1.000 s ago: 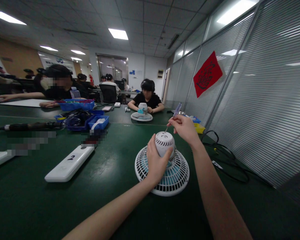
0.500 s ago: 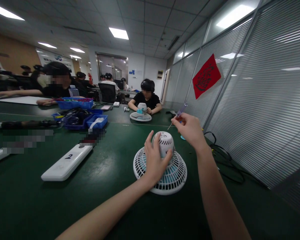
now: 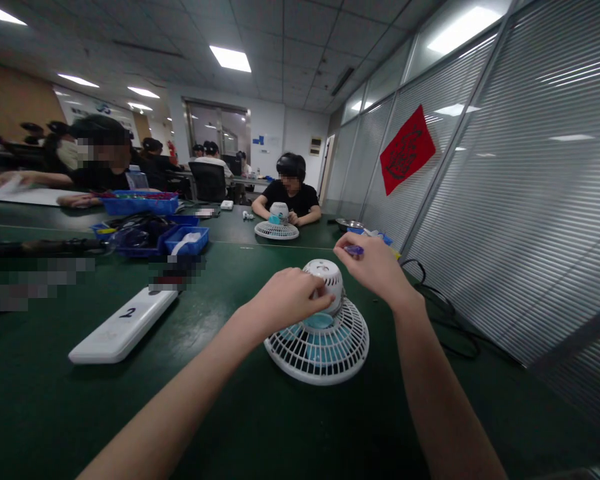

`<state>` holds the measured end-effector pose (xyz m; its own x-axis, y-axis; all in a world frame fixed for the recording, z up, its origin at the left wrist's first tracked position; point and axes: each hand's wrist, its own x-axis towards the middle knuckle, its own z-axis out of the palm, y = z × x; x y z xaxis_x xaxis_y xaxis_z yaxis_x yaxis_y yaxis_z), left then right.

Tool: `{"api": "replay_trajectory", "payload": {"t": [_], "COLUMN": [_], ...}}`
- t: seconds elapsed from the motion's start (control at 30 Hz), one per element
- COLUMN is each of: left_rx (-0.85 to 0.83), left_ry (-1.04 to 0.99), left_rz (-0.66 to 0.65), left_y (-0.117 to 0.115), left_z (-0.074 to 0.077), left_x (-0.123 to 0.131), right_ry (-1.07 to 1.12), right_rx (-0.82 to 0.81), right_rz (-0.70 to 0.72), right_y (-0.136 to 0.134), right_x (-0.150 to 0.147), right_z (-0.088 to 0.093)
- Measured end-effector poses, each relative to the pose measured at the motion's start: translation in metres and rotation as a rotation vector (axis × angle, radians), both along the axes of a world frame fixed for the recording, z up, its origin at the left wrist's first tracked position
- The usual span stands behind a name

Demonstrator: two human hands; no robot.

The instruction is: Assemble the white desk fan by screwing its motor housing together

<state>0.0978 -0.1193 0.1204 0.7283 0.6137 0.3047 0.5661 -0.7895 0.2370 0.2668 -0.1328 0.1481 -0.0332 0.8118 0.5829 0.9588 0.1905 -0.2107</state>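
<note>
A white fan (image 3: pixel 325 363) lies grille down on the green table, its rounded motor housing (image 3: pixel 325 268) on top and pale blue blades inside. At the left side of the housing is my left hand (image 3: pixel 293 297), fingers bent against it; whether they grip it is partly hidden. My right hand (image 3: pixel 375 263), raised to the right of the housing and apart from it, is closed around a screwdriver with a purple clear handle (image 3: pixel 353 250). The tool's shaft cannot be made out.
Left on the table (image 3: pixel 220 407) are a white case marked 2 (image 3: pixel 125 327) and blue bins (image 3: pixel 187 240) of parts. A metal bowl (image 3: pixel 349 225) and black cables (image 3: pixel 443 300) lie right. Across sits a person (image 3: pixel 293 190) with another fan (image 3: pixel 277 231).
My left hand has turned and moved from the front of the housing to its left side. The screwdriver has swung from upright to lying lower within my right hand.
</note>
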Motion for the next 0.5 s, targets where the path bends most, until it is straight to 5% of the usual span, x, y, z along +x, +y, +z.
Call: {"api": "replay_trajectory", "payload": {"t": [0.27,0.5], "left_rx": [-0.149,-0.276], "left_ry": [0.296,0.056], "left_rz": [0.004,-0.076], "left_y": [0.005,0.017], "left_z": [-0.011,-0.01], "left_x": [0.003,-0.004], "right_ry": [-0.023,0.1], "right_rx": [-0.128,-0.074], "right_rz": [0.013,0.051], "right_y": [0.0,0.002], "right_x": [-0.007,-0.003], "right_z": [0.0,0.001]}}
